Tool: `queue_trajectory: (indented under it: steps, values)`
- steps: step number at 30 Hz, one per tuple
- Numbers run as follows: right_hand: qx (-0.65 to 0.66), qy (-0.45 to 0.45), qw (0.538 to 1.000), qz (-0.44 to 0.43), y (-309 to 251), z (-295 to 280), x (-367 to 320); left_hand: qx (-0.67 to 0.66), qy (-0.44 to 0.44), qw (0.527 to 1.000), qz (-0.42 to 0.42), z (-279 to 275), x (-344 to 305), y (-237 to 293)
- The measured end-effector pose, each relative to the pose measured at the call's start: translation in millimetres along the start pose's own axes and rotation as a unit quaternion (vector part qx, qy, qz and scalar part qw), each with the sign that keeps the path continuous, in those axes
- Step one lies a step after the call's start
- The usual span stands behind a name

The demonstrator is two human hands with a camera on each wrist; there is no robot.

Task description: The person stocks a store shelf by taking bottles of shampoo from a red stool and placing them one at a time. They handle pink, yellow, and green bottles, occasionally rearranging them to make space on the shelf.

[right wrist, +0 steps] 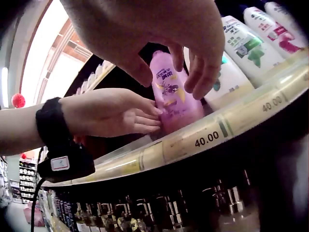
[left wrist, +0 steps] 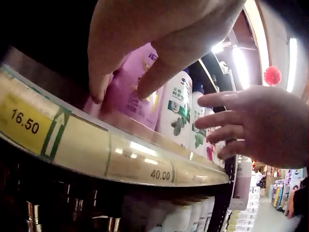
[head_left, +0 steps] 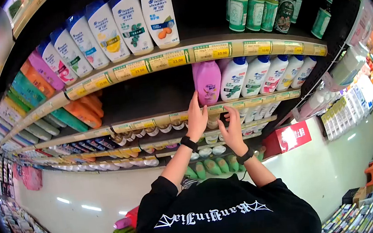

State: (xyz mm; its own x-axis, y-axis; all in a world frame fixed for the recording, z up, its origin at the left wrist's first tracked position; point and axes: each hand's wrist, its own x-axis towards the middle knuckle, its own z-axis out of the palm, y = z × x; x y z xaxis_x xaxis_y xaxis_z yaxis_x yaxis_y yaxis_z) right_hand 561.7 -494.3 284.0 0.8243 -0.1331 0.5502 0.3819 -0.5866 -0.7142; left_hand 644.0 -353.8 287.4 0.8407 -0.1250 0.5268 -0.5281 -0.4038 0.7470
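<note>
A pink shampoo bottle (head_left: pixel 209 84) stands upright at the left end of a row on the middle shelf, with more pink showing behind it. My left hand (head_left: pixel 197 120) reaches up to its lower left side. In the right wrist view, the fairly straight fingers of that left hand (right wrist: pixel 108 113) meet the bottle's left edge. My right hand (head_left: pixel 232 130) is raised in front of the shelf lip, fingers loosely bent and holding nothing. The left wrist view shows this right hand (left wrist: pixel 260 125) apart from the bottles. White shampoo bottles (head_left: pixel 234 79) continue the row to the right.
Above, white bottles (head_left: pixel 132 21) and green glass bottles (head_left: pixel 257 9) line the upper shelf. Price labels run along the shelf lip (head_left: pixel 159 120). Orange bottles (head_left: pixel 84 113) lie toward the left. A red box (head_left: pixel 288 137) and green bottles (head_left: pixel 211 166) are low down.
</note>
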Motion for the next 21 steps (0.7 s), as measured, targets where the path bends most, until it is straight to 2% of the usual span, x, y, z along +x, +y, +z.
queue_trajectory:
  steps: [7, 9, 11, 13, 16, 21]
  values:
    - [0.028, -0.059, 0.998, 0.005, 5, -9, -25, -0.015, 0.070, 0.996, -0.047, -16, -34, 21]
    - [0.045, -0.073, 0.996, 0.006, 5, -1, -34, -0.020, 0.072, 0.992, -0.101, -29, -63, 31]
    - [0.062, -0.098, 0.993, 0.010, 3, 8, -38, -0.012, 0.084, 0.990, -0.110, -42, -89, 26]
    - [0.077, -0.135, 0.988, 0.020, -4, 20, -43, 0.041, 0.074, 0.981, -0.173, -60, -114, 30]
    - [0.106, -0.167, 0.980, 0.006, -17, 42, -51, 0.042, 0.120, 0.967, -0.222, -88, -150, 29]
    - [0.151, -0.243, 0.958, -0.021, -53, 77, -69, 0.063, 0.221, 0.940, -0.254, -140, -222, 32]
